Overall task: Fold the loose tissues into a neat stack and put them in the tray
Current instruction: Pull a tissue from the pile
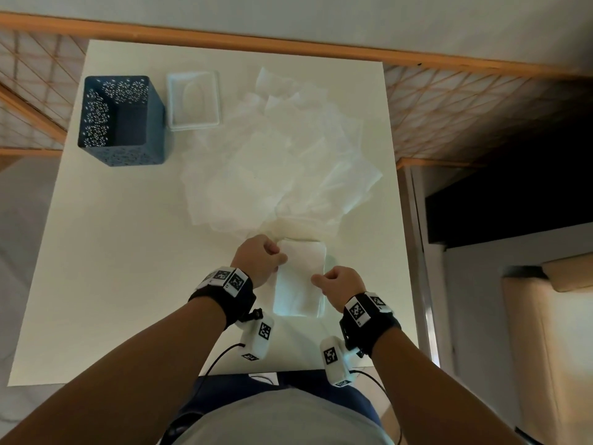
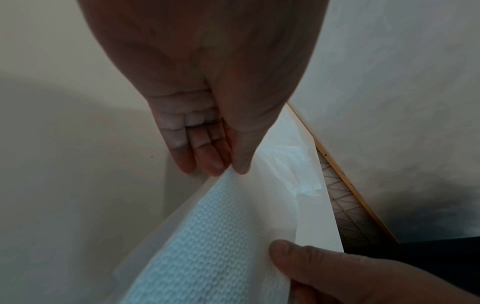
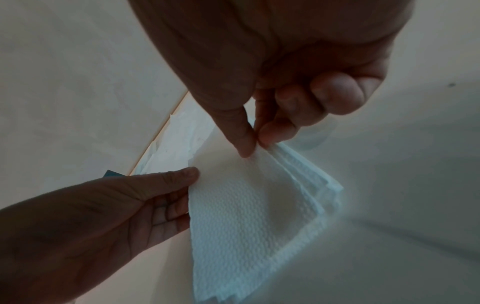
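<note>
Tissues (image 1: 300, 277) – embossed, rectangular, folded stack, pinched by L hand (image 1: 261, 260) & R hand (image 1: 340, 285).

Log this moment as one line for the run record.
left hand: pinches folded white tissue stack | right hand: pinches same stack | loose white tissues: piled behind | pale rectangular tray: holds no stack

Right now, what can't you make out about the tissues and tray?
- Tray, head view: only its rim shows; the folded stack covers the rest.
- Stack count: layered edges show in the right wrist view but are too blurred to count.
- Loose pile, head view: overlapping sheets blur together.
- Left hand and right hand: knuckles hide the fingertips in the head view.
</note>
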Demonstrator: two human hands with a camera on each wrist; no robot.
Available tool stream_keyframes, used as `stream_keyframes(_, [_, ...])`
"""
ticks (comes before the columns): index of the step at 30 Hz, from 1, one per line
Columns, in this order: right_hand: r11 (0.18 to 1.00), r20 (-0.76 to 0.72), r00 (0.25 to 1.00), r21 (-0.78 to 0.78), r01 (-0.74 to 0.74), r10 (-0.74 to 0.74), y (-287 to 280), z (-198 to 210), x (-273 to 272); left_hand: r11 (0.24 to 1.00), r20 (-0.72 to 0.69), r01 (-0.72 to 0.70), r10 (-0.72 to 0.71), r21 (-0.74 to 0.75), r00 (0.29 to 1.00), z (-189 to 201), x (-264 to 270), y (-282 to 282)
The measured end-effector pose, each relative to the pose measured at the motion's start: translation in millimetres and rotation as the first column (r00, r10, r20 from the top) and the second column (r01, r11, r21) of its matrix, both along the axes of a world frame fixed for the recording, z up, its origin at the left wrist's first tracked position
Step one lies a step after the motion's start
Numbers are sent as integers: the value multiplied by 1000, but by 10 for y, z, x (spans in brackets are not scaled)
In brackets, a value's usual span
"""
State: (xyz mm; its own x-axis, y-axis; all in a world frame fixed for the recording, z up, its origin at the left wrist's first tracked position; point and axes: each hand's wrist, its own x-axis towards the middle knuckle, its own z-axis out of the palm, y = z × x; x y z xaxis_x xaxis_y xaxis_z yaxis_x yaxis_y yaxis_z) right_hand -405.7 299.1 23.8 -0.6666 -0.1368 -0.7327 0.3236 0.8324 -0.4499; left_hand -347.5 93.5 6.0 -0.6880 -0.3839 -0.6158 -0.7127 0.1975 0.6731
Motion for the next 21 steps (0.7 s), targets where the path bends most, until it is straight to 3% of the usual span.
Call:
stream_keyframes(11, [997,-72,996,56,-45,49,-51,100,-35,999,33,-52,53,-13,998,-38,53,-53])
stream_keyframes(21, [986,-288,947,-34,-163,146,-599,575,-638,946,-46,12,-29,-325,999,217,-385,-614])
